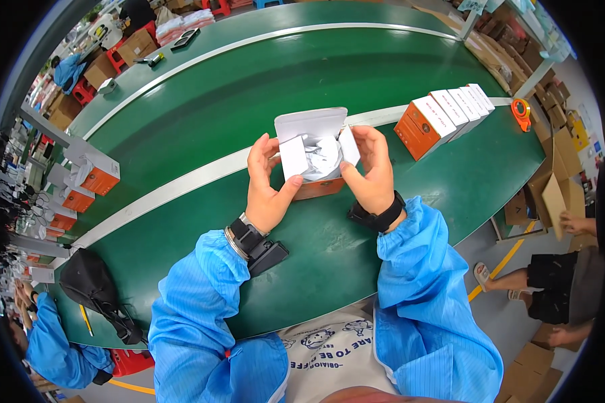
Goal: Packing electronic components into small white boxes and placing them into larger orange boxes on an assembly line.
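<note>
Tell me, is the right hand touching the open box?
Touching. The head view shows the right hand with its thumb against the open box.

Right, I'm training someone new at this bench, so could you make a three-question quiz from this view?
1. True or false: the left hand and the right hand both touch the orange-and-white carton.

2. Multiple choice: where does the black strapped bag lie?
A) To the left of both hands
B) To the right of both hands
C) Between the hands

3. Fill in one word, open or shut: the carton's lid is ____.

Key: 1 true; 2 A; 3 open.
</note>
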A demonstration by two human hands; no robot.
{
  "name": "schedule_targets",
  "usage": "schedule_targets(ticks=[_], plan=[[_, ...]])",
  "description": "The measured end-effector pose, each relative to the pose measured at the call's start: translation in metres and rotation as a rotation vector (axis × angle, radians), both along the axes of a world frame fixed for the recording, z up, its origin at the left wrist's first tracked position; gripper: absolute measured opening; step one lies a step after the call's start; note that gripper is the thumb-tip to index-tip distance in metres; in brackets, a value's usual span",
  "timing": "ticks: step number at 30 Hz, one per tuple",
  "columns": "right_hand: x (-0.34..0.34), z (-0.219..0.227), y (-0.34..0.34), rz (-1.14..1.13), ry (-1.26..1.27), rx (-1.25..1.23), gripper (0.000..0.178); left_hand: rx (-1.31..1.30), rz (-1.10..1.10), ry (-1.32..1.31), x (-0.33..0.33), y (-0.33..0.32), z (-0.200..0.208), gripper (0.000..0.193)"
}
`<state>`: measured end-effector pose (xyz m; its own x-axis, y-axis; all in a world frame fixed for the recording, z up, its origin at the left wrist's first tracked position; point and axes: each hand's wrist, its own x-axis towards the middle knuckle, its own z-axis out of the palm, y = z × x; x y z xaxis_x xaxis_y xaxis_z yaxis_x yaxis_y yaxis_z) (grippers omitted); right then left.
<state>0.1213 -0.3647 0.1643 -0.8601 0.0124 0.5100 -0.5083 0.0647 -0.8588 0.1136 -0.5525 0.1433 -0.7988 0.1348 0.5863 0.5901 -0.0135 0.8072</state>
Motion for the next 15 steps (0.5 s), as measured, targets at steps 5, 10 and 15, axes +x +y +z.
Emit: schedule_targets(ticks=[5, 10, 15], plan=[[-0.008, 0.001, -0.004, 0.138, -0.121, -0.234, 0.067, -0.007, 0.032, 0.088, 0.005, 0.006, 0.001, 0.075], [-0.012, 0.005, -0.001, 0.196, -0.060, -0.266, 0.063, -0.482, 0.171, 0.219, 0.006, 0.002, 0.012, 0.069], [-0.008, 0.004, 0.004, 0.096, -0.007, -0.244, 0.064, -0.339, 0.220, 0.101, 0.012, 0.023, 0.018, 0.063]])
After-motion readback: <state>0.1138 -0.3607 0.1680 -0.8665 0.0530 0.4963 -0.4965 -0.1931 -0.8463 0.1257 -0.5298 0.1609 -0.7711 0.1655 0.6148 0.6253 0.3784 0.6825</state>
